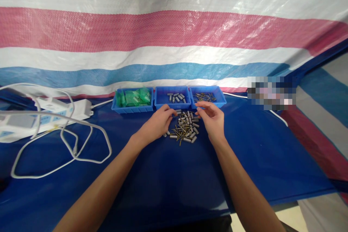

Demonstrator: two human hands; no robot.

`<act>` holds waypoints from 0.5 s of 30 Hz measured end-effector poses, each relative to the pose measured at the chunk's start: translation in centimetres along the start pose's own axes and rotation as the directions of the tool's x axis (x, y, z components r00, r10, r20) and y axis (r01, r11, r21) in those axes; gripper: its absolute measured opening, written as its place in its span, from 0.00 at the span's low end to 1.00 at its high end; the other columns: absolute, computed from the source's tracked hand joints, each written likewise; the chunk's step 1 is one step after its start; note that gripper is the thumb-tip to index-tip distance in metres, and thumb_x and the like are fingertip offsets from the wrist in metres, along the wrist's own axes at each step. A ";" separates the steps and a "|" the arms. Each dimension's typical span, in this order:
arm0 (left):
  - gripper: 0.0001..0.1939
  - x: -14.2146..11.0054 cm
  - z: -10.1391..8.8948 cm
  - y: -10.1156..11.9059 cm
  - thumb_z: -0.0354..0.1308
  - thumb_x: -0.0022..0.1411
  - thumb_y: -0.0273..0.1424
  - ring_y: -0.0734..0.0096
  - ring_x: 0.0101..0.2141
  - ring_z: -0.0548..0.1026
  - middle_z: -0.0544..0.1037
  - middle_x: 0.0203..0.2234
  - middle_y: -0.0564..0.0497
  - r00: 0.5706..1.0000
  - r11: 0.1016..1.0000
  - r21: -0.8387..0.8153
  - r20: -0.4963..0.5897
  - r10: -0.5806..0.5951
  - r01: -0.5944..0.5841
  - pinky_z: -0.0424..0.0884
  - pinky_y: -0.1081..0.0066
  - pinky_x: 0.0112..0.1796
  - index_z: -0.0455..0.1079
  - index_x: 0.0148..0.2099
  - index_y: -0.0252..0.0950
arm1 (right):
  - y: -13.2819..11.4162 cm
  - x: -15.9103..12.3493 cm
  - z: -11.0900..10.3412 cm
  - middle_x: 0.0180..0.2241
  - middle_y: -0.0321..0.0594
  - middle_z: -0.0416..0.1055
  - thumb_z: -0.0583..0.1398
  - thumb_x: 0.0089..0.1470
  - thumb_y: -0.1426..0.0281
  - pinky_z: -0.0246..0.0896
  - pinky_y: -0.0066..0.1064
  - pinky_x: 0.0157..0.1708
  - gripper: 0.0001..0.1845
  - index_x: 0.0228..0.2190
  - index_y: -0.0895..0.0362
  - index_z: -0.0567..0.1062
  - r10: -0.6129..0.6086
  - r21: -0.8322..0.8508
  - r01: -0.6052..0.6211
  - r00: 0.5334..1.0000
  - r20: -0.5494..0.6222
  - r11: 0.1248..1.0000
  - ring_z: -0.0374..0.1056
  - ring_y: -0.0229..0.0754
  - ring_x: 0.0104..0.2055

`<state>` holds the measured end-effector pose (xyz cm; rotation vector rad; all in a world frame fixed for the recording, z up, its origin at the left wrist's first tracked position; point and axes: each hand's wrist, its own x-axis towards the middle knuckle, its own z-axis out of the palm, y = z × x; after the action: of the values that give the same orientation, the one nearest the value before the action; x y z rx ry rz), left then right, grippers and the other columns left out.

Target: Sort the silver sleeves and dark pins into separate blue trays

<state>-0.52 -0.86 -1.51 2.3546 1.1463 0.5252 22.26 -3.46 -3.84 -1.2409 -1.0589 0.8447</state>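
Observation:
A loose pile of short grey metal cylinders (187, 140) and thin brassy pins with pointed ends (180, 138) lies on the blue table covering. At the pile's left edge, my left hand (161, 119) is closed, thumb and forefinger bent together close to a cylinder; what it pinches, if anything, is hidden. Over the pile's right side, my right hand (214, 119) has thumb and forefinger pinched, the other fingers curled; something tiny may be between the tips, too small to name. Behind, the middle blue bin (163, 96) contains several cylinders, and the right bin (221, 96) contains thin pins.
The left blue bin (133, 109) is filled with green plastic packets (133, 98). White power strips (78, 110) and a looped white cable (104, 157) lie at left. A striped plastic sheet (163, 30) rises behind the bins. A blurred-out patch sits at far right.

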 end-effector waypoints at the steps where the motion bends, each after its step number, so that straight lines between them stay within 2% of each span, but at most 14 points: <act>1: 0.17 0.0 -0.1 0.0 0.49 0.71 0.22 0.61 0.44 0.77 0.74 0.46 0.42 1.000 1.000 -0.024 -0.029 0.009 -0.010 0.75 0.59 0.53 0.76 0.54 0.33 | 0.0 0.0 0.0 0.43 0.41 0.81 0.69 0.54 0.63 0.75 0.37 0.34 0.11 0.39 0.53 0.81 0.002 0.000 -0.002 1.000 0.005 1.000 0.76 0.42 0.32; 5: 0.15 0.2 -0.8 0.6 0.52 0.70 0.23 0.64 0.42 0.78 0.77 0.47 0.43 0.991 0.992 -0.114 -0.126 0.042 -0.057 0.77 0.60 0.52 0.79 0.51 0.36 | -0.3 -0.1 0.1 0.42 0.41 0.82 0.70 0.53 0.60 0.76 0.39 0.34 0.12 0.38 0.52 0.81 0.006 0.000 -0.006 1.000 0.013 1.000 0.77 0.44 0.32; 8: 0.09 0.2 -1.2 1.5 0.58 0.68 0.26 0.65 0.39 0.81 0.82 0.40 0.46 0.987 0.949 -0.314 -0.155 -0.026 -0.024 0.80 0.63 0.48 0.79 0.44 0.35 | -0.8 -0.2 0.3 0.38 0.40 0.83 0.71 0.52 0.58 0.77 0.40 0.37 0.13 0.38 0.51 0.82 0.023 0.021 -0.025 0.998 0.056 0.999 0.78 0.45 0.33; 10: 0.05 0.1 -1.2 2.1 0.63 0.65 0.30 0.64 0.38 0.83 0.84 0.36 0.48 0.982 0.866 -0.499 -0.148 -0.119 0.030 0.81 0.64 0.46 0.79 0.41 0.35 | -1.1 -0.4 0.4 0.36 0.39 0.83 0.71 0.52 0.58 0.77 0.40 0.38 0.13 0.37 0.51 0.82 0.039 0.031 -0.043 0.993 0.114 0.999 0.78 0.45 0.33; 12: 0.07 0.2 -1.3 2.3 0.68 0.62 0.33 0.63 0.37 0.84 0.85 0.34 0.47 0.972 0.764 -0.640 -0.117 -0.204 0.083 0.82 0.65 0.43 0.79 0.38 0.34 | -1.2 -0.6 0.6 0.34 0.39 0.83 0.71 0.52 0.57 0.77 0.39 0.38 0.13 0.36 0.51 0.83 0.054 0.045 -0.063 0.983 0.178 0.997 0.79 0.45 0.34; 15: 0.12 0.3 -1.3 2.3 0.71 0.59 0.37 0.64 0.32 0.84 0.85 0.30 0.46 0.952 0.668 -0.733 -0.098 -0.289 0.127 0.82 0.67 0.38 0.79 0.36 0.33 | -1.2 -0.9 0.6 0.34 0.38 0.83 0.72 0.52 0.59 0.77 0.37 0.39 0.12 0.37 0.50 0.83 0.051 0.089 -0.078 0.959 0.279 0.993 0.80 0.45 0.37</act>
<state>0.44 -1.63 0.86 1.4810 1.0198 0.9530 21.34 -4.27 -2.75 -1.0990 -1.1872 1.1321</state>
